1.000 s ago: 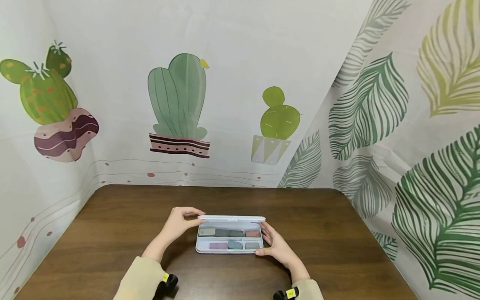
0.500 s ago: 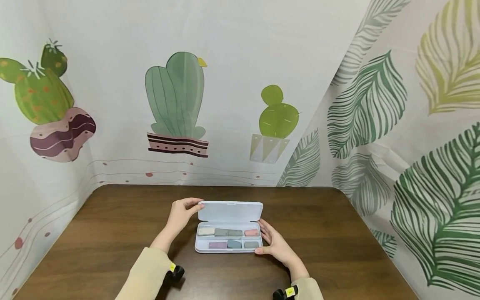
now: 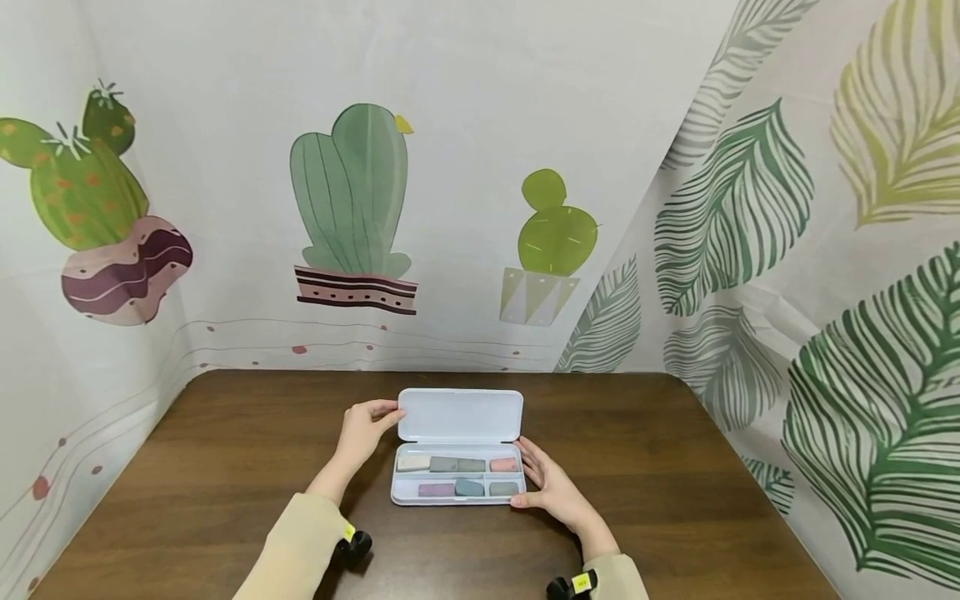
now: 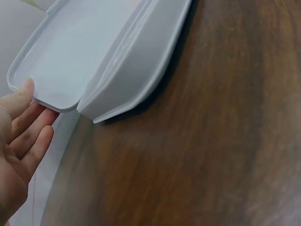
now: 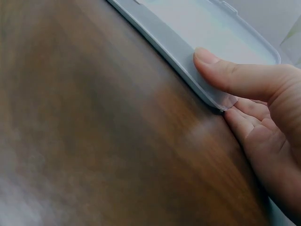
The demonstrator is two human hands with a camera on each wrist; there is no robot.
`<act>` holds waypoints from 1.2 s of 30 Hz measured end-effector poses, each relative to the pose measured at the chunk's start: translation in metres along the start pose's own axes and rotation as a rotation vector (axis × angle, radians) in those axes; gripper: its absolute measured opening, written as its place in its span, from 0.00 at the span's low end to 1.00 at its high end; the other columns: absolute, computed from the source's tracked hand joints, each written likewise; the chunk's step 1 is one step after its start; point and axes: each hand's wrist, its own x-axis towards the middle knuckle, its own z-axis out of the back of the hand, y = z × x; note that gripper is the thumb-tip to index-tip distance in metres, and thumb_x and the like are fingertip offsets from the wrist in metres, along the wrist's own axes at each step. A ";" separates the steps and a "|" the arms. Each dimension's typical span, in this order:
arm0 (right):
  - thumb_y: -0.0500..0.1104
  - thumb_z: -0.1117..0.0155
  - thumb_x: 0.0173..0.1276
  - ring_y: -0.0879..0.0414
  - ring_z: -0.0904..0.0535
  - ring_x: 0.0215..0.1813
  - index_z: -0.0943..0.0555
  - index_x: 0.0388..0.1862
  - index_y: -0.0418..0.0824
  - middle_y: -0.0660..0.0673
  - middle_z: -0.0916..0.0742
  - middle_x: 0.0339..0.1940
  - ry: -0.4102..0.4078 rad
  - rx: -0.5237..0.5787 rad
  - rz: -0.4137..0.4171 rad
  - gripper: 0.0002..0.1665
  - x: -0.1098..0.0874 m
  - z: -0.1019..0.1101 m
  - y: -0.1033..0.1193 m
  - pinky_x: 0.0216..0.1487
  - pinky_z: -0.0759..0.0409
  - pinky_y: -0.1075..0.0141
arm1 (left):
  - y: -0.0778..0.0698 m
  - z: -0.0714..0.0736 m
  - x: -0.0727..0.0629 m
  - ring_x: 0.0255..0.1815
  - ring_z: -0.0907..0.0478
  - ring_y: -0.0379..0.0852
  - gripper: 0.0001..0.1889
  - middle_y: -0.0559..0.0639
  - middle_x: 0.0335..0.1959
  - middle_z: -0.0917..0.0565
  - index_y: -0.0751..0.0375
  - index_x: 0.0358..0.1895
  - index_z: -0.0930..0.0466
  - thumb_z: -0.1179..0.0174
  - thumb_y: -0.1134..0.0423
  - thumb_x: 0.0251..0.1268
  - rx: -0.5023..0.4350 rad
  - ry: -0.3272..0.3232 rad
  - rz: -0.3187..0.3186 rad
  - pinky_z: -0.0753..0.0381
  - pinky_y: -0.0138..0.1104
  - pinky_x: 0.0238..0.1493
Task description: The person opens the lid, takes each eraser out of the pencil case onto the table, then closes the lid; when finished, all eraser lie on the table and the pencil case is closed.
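Partly behind the lid (image 3: 460, 415), the left hand (image 3: 362, 433).

dark brown wood-grain table (image 3: 697, 492) with rounded back corners, and behind it a white wall covering (image 3: 465, 92) with three potted cactus prints (image 3: 352, 200), then big green, grey and yellowish leaf prints (image 3: 738, 212) off to the right. kinda soft pale glare (image 5: 19, 207) on the table too.

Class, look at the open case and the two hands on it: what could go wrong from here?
The left hand pinches the lid at one end only, so pushing it might twist it. Small blocks lie in the uncovered base; a tilt could spill them. The right hand holds the base's right end; should it slip, the base might shift.
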 end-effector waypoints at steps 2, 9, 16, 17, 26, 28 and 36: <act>0.34 0.25 0.55 0.31 0.46 0.76 0.55 0.76 0.25 0.24 0.44 0.76 -0.003 -0.001 0.005 0.61 0.000 0.000 0.000 0.65 0.37 0.82 | 0.002 -0.001 -0.001 0.41 0.13 0.52 0.12 0.61 0.36 0.11 0.70 0.42 0.14 0.31 0.65 0.58 0.007 -0.004 0.007 0.16 0.36 0.44; 0.33 0.24 0.54 0.31 0.46 0.76 0.55 0.76 0.26 0.25 0.44 0.76 -0.004 0.002 -0.011 0.62 0.001 0.000 0.000 0.64 0.37 0.82 | 0.006 -0.006 -0.003 0.38 0.12 0.52 0.12 0.61 0.36 0.11 0.70 0.43 0.14 0.30 0.67 0.57 0.006 -0.007 0.028 0.17 0.30 0.40; 0.33 0.25 0.54 0.33 0.48 0.77 0.56 0.76 0.25 0.26 0.44 0.77 0.010 0.020 -0.013 0.62 0.002 0.001 0.001 0.63 0.38 0.84 | 0.006 -0.009 -0.005 0.39 0.12 0.54 0.14 0.62 0.37 0.11 0.70 0.46 0.15 0.31 0.68 0.57 0.008 -0.006 0.066 0.16 0.35 0.41; 0.33 0.25 0.54 0.33 0.48 0.77 0.56 0.76 0.25 0.26 0.45 0.77 0.011 0.020 -0.012 0.62 0.002 0.001 0.001 0.63 0.38 0.84 | 0.006 -0.009 -0.005 0.39 0.12 0.54 0.14 0.62 0.37 0.11 0.70 0.46 0.15 0.31 0.68 0.57 0.008 -0.007 0.070 0.15 0.35 0.41; 0.33 0.25 0.54 0.34 0.50 0.78 0.56 0.76 0.24 0.26 0.45 0.77 0.013 0.036 -0.006 0.62 0.001 0.001 0.002 0.64 0.38 0.83 | 0.009 -0.011 -0.007 0.39 0.13 0.56 0.14 0.64 0.37 0.12 0.72 0.46 0.16 0.31 0.70 0.56 0.011 0.009 0.105 0.15 0.42 0.44; 0.32 0.25 0.54 0.33 0.50 0.77 0.56 0.76 0.24 0.26 0.45 0.77 0.010 0.033 -0.004 0.61 0.001 0.001 0.002 0.65 0.38 0.81 | 0.009 -0.012 -0.007 0.40 0.13 0.56 0.14 0.64 0.37 0.12 0.72 0.46 0.16 0.31 0.70 0.57 0.010 0.012 0.108 0.15 0.42 0.44; 0.31 0.27 0.55 0.31 0.49 0.77 0.57 0.76 0.24 0.24 0.46 0.76 0.004 0.022 -0.003 0.60 0.001 0.001 0.000 0.72 0.38 0.67 | 0.007 -0.012 -0.008 0.40 0.13 0.57 0.15 0.65 0.37 0.12 0.74 0.47 0.16 0.32 0.71 0.57 -0.011 0.019 0.117 0.16 0.42 0.45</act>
